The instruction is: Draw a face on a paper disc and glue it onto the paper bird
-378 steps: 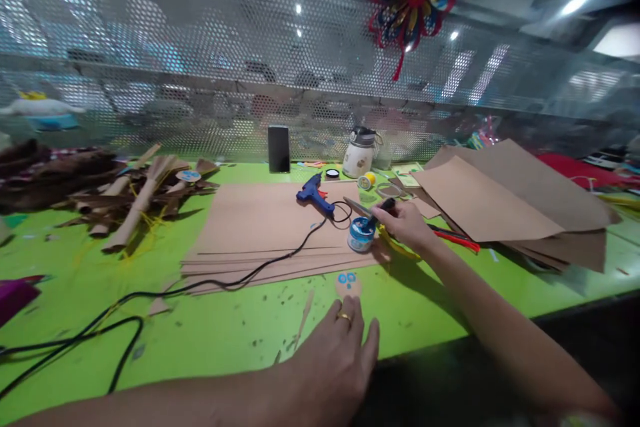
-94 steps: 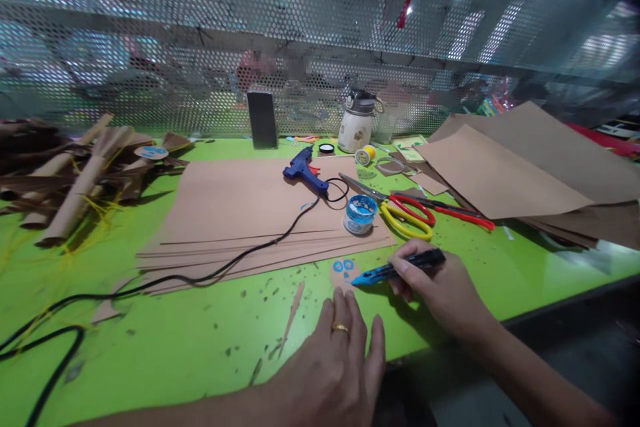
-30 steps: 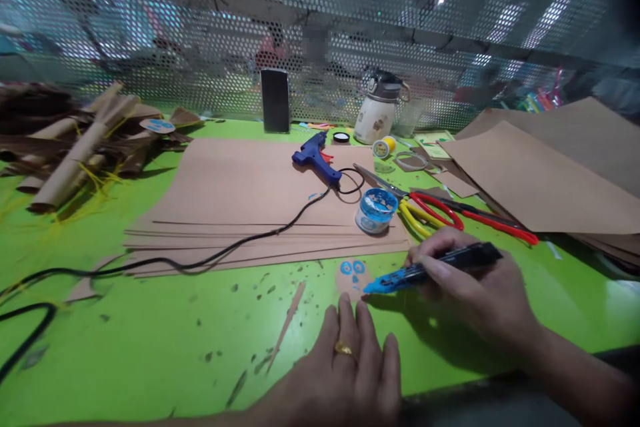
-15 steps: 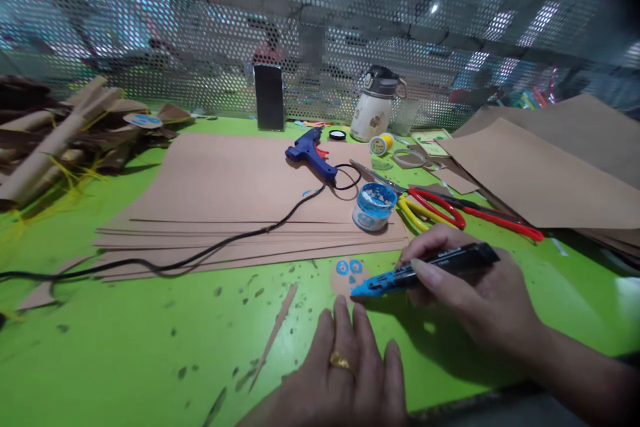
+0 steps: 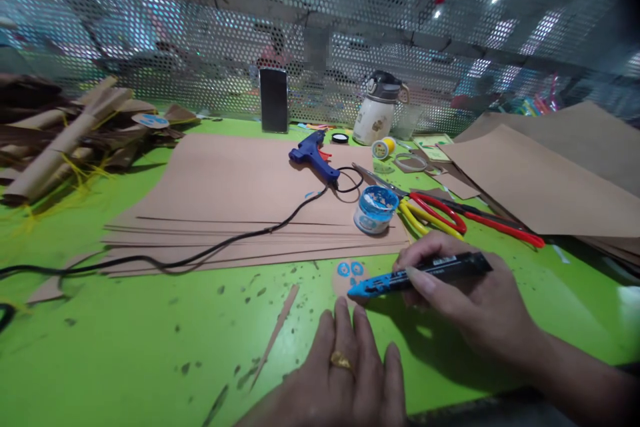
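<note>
My right hand grips a black pen-shaped tool whose front end is coated in blue paint. Its blue tip touches a small round brown paper cutout bearing two blue circles, which lies on the green table. My left hand, with a gold ring, lies flat on the table with fingers stretched out, fingertips at the near edge of the cutout. A small open pot of blue paint stands just beyond, on the corner of a stack of brown paper sheets.
A blue glue gun with a black cord lies on the sheets. Yellow and red scissors lie right of the pot. More brown sheets are at right, rolled paper pieces at left. A bottle, a dark block and a perforated screen stand behind.
Since the oldest frame my right hand has come back from the paint pot to the cutout. Over the last second the blue tip crept slightly left on the cutout; my left hand stayed flat.
</note>
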The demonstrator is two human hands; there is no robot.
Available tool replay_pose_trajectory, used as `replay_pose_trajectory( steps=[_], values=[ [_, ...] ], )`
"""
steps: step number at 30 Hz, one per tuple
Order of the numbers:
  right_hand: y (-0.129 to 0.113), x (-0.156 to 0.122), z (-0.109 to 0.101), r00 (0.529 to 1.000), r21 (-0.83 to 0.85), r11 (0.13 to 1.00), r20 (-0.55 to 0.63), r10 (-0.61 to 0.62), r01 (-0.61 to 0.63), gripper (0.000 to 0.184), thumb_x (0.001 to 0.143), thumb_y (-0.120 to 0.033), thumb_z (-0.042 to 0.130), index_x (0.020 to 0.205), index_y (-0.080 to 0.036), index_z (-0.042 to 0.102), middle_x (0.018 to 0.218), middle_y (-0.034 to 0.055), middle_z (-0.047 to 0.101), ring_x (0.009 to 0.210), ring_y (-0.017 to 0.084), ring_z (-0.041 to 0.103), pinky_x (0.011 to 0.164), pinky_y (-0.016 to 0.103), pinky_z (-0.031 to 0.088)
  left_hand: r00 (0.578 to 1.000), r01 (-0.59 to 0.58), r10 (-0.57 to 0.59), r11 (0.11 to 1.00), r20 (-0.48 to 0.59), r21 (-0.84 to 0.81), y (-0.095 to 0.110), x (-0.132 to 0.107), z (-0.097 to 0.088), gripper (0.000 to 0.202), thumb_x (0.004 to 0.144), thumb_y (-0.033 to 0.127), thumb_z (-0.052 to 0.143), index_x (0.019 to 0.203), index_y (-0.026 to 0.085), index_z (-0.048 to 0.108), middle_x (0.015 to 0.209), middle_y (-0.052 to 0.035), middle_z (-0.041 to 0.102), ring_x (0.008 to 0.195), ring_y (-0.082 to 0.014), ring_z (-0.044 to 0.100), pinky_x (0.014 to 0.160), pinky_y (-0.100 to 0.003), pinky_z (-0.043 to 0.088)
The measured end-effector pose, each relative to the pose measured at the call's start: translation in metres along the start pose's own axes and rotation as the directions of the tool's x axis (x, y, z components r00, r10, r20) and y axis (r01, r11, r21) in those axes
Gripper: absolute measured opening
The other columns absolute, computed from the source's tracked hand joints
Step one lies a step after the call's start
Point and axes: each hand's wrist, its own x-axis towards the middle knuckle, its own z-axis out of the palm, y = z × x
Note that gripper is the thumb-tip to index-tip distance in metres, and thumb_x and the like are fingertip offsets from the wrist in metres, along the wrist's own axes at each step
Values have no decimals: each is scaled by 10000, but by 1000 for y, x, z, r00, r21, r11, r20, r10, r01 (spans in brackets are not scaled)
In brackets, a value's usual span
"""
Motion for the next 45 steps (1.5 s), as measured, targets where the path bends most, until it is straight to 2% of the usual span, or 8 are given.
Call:
replay_pose_trajectory(
  steps=[4,7,12,18,24,29,36,45],
  values=[
    [0,0,1,1000,-47,999,-19,2,-3,44,758,-215,614,720,-228,631,547,-21,629,461,130,585,408,226,432,998,18,-18,1000,64,0,0,0,-2,235,960,219,434,1189,178,468,1078,-93,694,998,-265,654,854,-408,467],
    [0,0,0,1000,-72,997,-7,-1,1,47,770,-221,601,732,-221,629,553,-22,627,458,123,576,399,225,422,998,13,-14,1000,54,7,-1,1,-5,234,963,239,448,1186,176,474,1075,-92,697,985,-256,659,846,-402,481],
    [-1,-1,0,1000,-108,994,6,-15,15,52,776,-196,582,737,-204,615,572,-31,623,471,107,571,408,211,422,999,30,-30,1000,43,7,-2,3,-5,220,958,179,418,1170,173,476,1052,-74,705,983,-254,666,819,-382,518],
    [2,-2,2,999,-63,997,16,-37,38,63,797,-186,585,741,-206,609,557,-45,604,441,89,536,402,196,406,999,5,-5,1000,50,11,-2,3,-6,257,955,120,344,1172,164,474,1052,-79,704,994,-267,668,815,-385,533],
    [4,-6,1,993,-114,987,-3,-114,113,76,793,-203,598,722,-194,624,583,-10,615,498,126,567,445,232,422,998,-12,11,1000,62,20,-3,2,-6,274,949,123,346,1193,163,466,1062,-79,700,1005,-267,665,816,-379,544],
    [7,-8,1,995,-102,990,-8,-96,95,83,792,-202,598,714,-194,626,581,-5,609,528,141,580,445,236,410,996,-33,31,999,81,16,-4,3,-8,289,953,112,314,1198,156,459,1070,-81,699,1001,-252,668,816,-371,548],
    [4,-5,1,1000,-64,998,8,-27,27,74,800,-213,605,731,-191,624,569,-22,608,457,111,550,433,217,432,996,-13,12,1000,85,11,-4,3,-9,262,961,142,350,1200,158,457,1085,-87,697,1023,-264,662,839,-384,531],
    [3,-7,-2,998,-89,994,10,-56,57,96,796,-219,599,714,-177,627,550,-25,592,446,98,521,422,205,407,994,-26,25,1000,105,6,-5,3,-11,262,968,155,352,1208,167,454,1101,-82,694,1025,-252,663,846,-380,527]
  ],
)
